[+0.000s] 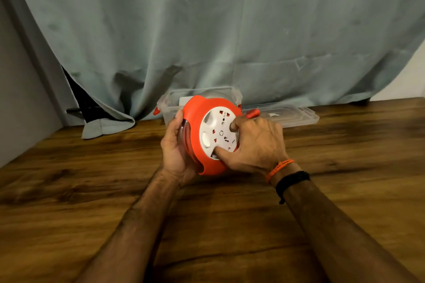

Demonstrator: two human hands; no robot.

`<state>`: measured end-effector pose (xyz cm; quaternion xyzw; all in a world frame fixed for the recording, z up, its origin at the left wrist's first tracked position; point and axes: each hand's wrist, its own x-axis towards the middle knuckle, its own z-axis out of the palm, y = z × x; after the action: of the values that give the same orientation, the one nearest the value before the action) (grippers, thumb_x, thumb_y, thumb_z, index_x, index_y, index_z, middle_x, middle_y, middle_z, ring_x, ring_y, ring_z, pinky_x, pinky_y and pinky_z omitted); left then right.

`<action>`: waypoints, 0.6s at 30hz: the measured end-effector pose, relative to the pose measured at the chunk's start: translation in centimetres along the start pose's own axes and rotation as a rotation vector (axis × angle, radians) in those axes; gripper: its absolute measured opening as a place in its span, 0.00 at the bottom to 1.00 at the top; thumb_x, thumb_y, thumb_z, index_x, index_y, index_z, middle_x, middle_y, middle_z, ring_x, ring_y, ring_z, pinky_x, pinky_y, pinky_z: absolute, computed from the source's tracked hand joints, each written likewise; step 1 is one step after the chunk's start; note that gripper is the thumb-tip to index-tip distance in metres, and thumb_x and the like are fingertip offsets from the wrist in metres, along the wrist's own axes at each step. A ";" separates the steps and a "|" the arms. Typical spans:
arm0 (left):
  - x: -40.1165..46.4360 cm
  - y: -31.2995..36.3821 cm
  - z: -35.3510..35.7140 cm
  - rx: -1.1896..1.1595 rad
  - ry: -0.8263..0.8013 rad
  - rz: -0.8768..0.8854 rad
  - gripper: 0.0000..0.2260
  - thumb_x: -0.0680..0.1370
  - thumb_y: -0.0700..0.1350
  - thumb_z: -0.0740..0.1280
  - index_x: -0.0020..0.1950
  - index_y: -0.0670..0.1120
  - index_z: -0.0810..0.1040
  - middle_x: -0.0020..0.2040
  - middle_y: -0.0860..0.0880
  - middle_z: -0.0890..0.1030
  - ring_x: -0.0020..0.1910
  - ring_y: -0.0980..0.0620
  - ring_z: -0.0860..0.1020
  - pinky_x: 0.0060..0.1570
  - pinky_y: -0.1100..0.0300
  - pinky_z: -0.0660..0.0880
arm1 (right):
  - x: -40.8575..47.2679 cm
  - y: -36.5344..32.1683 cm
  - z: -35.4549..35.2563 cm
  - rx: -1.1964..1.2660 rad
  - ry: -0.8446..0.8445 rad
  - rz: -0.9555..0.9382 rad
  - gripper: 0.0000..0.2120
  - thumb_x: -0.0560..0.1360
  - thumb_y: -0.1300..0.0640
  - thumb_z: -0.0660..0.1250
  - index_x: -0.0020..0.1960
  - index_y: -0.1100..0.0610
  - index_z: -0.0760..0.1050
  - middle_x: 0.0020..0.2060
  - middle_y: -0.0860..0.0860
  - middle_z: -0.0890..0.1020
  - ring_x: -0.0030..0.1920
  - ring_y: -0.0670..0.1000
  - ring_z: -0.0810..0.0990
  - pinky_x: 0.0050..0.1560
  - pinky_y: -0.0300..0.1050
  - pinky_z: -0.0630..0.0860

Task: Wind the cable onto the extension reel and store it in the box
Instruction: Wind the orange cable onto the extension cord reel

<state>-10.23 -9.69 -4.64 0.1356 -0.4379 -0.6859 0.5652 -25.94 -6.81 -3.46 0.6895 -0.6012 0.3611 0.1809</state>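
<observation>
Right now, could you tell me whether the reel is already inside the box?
No, the reel is held up in front of the box by the left hand and the right hand.

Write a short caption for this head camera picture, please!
Left hand holds the orange extension reel while right hand turns its white socket face.

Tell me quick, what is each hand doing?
Left hand: grips the side of the orange reel.
Right hand: fingers pressed into the reel's white face, likely turning it.
</observation>
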 end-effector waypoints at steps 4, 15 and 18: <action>0.1 0.0 -0.2 0.023 0.025 0.039 0.24 0.74 0.60 0.61 0.59 0.46 0.84 0.57 0.39 0.84 0.57 0.40 0.81 0.50 0.47 0.81 | -0.1 -0.2 0.4 0.030 0.000 0.042 0.31 0.58 0.27 0.65 0.49 0.50 0.77 0.44 0.51 0.83 0.49 0.56 0.80 0.48 0.47 0.70; 0.2 -0.1 0.0 0.022 0.024 0.099 0.28 0.73 0.60 0.64 0.66 0.44 0.78 0.62 0.36 0.80 0.62 0.35 0.77 0.57 0.42 0.78 | -0.2 -0.6 0.9 0.110 0.025 0.148 0.32 0.56 0.24 0.61 0.46 0.48 0.77 0.42 0.46 0.82 0.45 0.51 0.80 0.44 0.44 0.72; 0.1 0.1 0.0 0.000 0.019 0.056 0.26 0.75 0.61 0.61 0.63 0.45 0.81 0.60 0.37 0.82 0.60 0.38 0.80 0.52 0.46 0.79 | 0.0 -0.6 0.8 0.105 -0.015 0.109 0.33 0.57 0.24 0.60 0.49 0.48 0.76 0.42 0.46 0.82 0.46 0.51 0.81 0.45 0.44 0.73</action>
<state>-10.21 -9.80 -4.58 0.1297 -0.4364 -0.6683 0.5883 -25.17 -7.24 -3.92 0.6671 -0.6193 0.3962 0.1200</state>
